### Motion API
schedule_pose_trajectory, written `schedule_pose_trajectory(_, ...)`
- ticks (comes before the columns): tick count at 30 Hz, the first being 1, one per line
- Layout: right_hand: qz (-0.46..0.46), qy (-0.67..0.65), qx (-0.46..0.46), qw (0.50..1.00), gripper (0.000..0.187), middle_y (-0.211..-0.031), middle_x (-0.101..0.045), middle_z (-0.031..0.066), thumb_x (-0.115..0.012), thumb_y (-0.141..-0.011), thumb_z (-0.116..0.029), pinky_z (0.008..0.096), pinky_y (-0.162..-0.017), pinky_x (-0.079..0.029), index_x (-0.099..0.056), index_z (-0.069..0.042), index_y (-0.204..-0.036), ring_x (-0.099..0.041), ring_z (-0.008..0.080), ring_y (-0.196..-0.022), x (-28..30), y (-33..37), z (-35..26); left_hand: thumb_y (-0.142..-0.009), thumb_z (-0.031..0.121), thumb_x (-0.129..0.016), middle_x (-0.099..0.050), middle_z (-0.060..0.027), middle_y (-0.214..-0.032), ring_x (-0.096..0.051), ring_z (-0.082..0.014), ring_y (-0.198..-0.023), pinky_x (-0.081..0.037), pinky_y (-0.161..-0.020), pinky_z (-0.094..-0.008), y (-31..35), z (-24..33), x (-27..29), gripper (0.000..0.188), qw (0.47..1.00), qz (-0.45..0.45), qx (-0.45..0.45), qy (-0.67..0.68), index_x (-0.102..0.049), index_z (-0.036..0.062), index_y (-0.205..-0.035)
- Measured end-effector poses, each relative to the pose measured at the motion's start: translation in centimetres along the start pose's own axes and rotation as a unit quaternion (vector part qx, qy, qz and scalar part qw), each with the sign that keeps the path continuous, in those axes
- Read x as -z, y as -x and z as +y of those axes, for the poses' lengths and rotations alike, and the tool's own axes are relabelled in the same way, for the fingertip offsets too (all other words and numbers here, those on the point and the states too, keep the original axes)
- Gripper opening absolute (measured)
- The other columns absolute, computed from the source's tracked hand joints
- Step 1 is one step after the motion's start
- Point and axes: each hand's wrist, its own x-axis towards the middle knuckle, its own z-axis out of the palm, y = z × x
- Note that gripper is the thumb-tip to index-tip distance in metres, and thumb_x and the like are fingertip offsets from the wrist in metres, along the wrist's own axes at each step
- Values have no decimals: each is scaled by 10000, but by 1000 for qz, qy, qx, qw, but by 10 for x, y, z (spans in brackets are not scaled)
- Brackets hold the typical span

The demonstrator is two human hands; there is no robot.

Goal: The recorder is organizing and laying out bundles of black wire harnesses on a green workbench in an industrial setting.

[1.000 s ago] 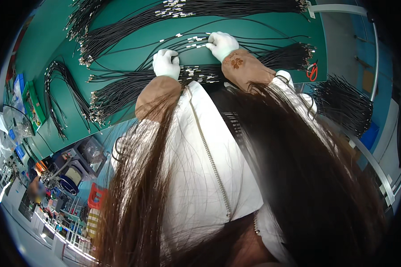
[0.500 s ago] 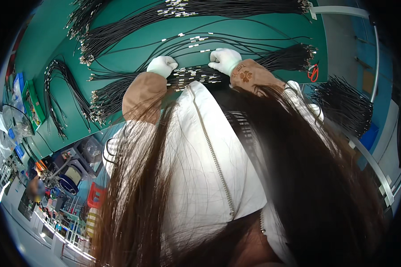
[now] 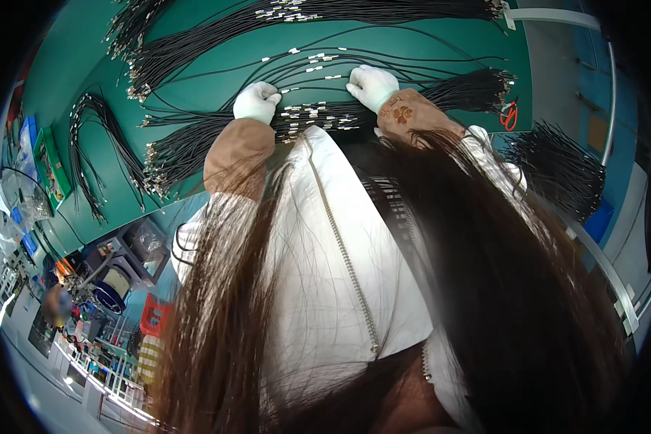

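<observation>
On a green tabletop (image 3: 79,72), two white-gloved hands sit apart above a thick bundle of black cables (image 3: 318,117) with white tags at its middle. The left hand (image 3: 256,101) has its fingers curled against the thumb, seemingly pinching one black cable beside its tag; the right hand (image 3: 373,85) is bent at the other end of that stretch, though whether it grips is impossible to tell. Just beyond, loose cables (image 3: 314,69) arch side by side. They could tangle or cross if one is dragged sideways, since they lie so close. Smooth gloves might let a thin cable slip, and long hair (image 3: 231,289) hanging near the bundle could snag.
</observation>
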Motion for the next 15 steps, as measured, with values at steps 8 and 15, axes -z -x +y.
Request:
schedule_pose_trajectory(8, -16, -32, -32, 999, 288, -954, -656, 81, -698, -846, -395, 439, -779, -509, -649, -114, -880, -644, 314, -890, 11, 6, 3, -766, 212, -773, -661, -55, -888, -637, -260, -830, -512, -783, -388, 19, 31, 1, 105, 954, 195, -81, -211, -717, 136, -812)
schedule_pose_trajectory(15, -6, -47, -140, 989, 363, -854, -694, 79, -641, -863, -477, 429, -726, -498, -657, -115, -859, -662, 302, -852, 13, 6, 6, -849, 326, -688, -701, -66, -955, -633, -308, -951, -486, -864, -417, 20, -2, 1, 194, 980, 19, -127, -155, -765, 162, -920)
